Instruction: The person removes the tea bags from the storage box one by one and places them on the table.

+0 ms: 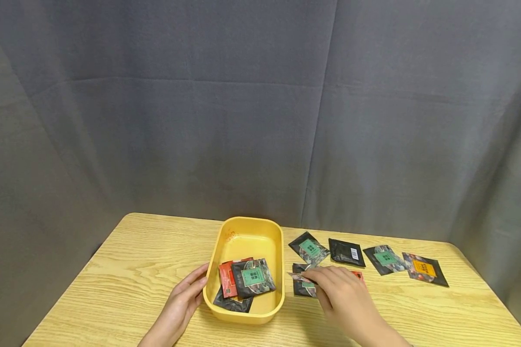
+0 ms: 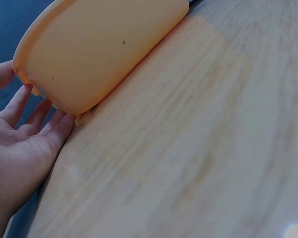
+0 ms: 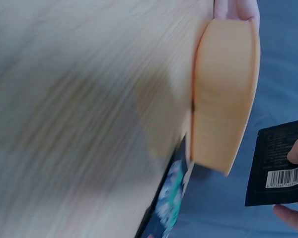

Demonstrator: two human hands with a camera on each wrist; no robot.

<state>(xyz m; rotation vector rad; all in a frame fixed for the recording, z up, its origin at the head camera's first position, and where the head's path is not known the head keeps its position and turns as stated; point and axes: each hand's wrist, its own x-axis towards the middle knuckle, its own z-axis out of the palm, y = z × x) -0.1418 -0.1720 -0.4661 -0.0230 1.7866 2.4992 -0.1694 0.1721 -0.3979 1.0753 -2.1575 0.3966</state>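
Note:
A yellow plastic bin (image 1: 253, 243) stands on the table, holding a few sachets, with a black and green sachet (image 1: 262, 282) on top of a red one (image 1: 227, 279). Against the bin's left side rest the fingers of my left hand (image 1: 180, 306); in the left wrist view they touch its outer wall. Right of the bin, my right hand (image 1: 347, 299) pinches a black sachet (image 3: 268, 163), whose barcode side shows in the right wrist view. Below that hand lies another black and green sachet (image 1: 301, 290), partly hidden by the hand and the held sachet.
Farther back on the right lie a green-labelled sachet (image 1: 309, 248), a black sachet with a white barcode (image 1: 345, 252), another green-labelled one (image 1: 384, 260) and an orange-labelled one (image 1: 425, 270). A red edge (image 1: 358, 275) shows behind my right hand. Grey cloth (image 1: 243, 120) hangs behind the table.

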